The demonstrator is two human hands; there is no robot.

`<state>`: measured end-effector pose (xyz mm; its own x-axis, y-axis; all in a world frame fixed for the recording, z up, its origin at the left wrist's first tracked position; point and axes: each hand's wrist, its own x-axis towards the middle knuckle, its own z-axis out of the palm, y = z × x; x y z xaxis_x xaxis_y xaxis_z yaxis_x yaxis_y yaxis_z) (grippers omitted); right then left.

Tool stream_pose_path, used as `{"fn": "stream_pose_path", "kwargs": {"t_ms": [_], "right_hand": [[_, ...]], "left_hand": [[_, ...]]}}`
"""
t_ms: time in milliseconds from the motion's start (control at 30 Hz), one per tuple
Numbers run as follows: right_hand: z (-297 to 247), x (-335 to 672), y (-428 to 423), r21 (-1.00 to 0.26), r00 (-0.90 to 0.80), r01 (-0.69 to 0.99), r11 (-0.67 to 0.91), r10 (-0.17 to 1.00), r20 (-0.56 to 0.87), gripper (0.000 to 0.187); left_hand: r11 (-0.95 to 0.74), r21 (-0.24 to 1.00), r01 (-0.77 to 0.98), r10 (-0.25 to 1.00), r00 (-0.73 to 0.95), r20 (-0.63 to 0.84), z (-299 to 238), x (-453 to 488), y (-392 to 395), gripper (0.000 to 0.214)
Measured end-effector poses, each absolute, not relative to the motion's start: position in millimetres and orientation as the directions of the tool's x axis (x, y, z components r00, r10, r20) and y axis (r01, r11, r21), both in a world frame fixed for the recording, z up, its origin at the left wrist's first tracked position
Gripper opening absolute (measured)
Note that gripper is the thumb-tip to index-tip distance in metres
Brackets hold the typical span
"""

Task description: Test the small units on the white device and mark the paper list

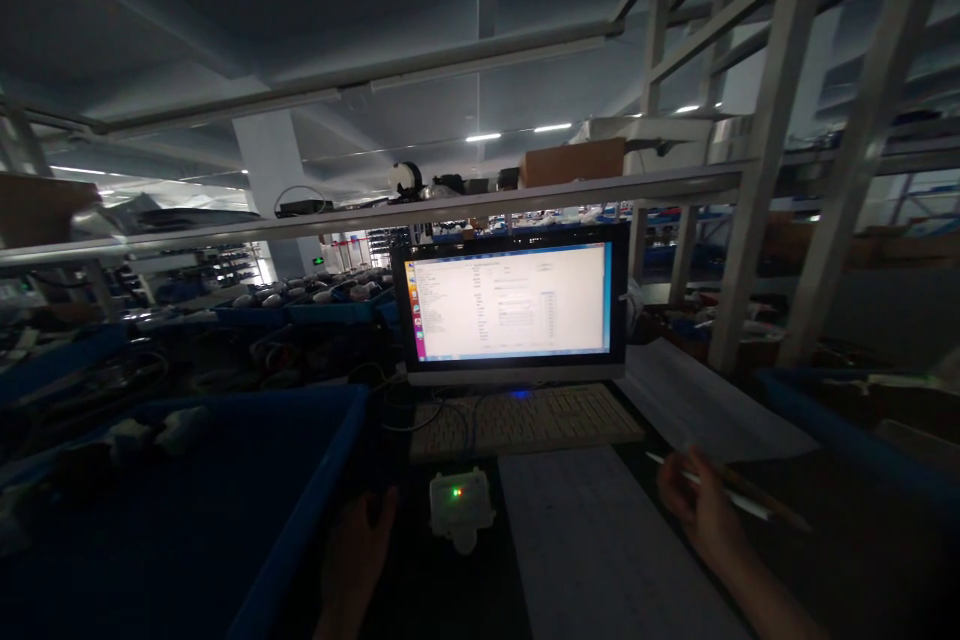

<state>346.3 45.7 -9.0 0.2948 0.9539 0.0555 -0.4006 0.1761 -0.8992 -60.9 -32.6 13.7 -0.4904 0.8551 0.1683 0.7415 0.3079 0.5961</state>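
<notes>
My right hand (701,505) is closed around a slim white pen (746,504), its tip pointing left above a printed sheet of paper (592,540). A thin brownish stick (784,510) shows just behind the pen; I cannot tell whether it is held too. To the left, my left hand (356,550) rests on the dark table with thumb and fingers apart and nothing visible in it. Between the hands lies a small pale plastic device (461,505) with green and orange lights lit, touched by neither hand.
Behind the device stand a keyboard (525,420) with cables across it and a lit monitor (514,305). A blue bin (300,510) with white-wrapped items is at left, another blue bin (817,430) at right. A white sheet (705,400) lies beside the monitor, under a loaded shelf (450,205).
</notes>
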Motion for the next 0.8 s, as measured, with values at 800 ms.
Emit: {"fn": "stream_pose_path", "kwargs": {"t_ms": [800], "right_hand": [[-8,342,45,-0.896,0.348,-0.390,0.210,0.935,0.068,0.053]], "left_hand": [[-0.217,0.938,0.270,0.938,-0.209,0.277,50,-25,-25,0.051]]}}
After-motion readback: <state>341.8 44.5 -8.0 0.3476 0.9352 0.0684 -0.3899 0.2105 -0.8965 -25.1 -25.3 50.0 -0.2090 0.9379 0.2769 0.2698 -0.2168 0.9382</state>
